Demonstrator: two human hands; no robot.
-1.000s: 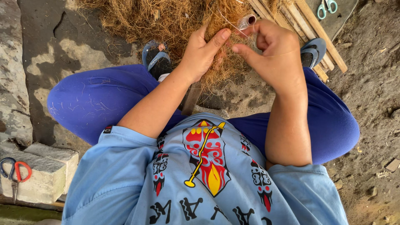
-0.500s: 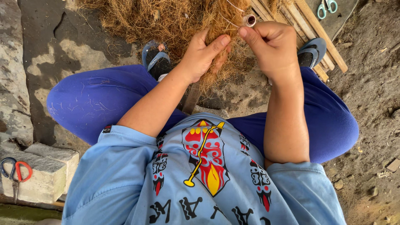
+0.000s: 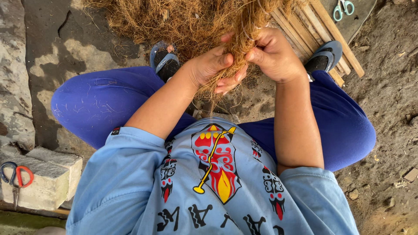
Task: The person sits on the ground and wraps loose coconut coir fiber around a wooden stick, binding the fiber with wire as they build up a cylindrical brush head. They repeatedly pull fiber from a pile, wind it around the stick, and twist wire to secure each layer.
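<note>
- The left hand [image 3: 211, 65] and right hand [image 3: 274, 54] both grip a tuft of brown coconut fibre [image 3: 235, 65] pulled from the fibre pile [image 3: 183, 19].
- Wooden slats [image 3: 322, 30] lie beside the right sandal [image 3: 324, 56].
- Orange-handled scissors [image 3: 15, 176] rest on a stone block [image 3: 48, 178].

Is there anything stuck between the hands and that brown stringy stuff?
No, nothing visible is in the way. The left hand and the right hand both already grip the same tuft of brown fibre, which hangs from the big fibre pile above the knees.
</note>
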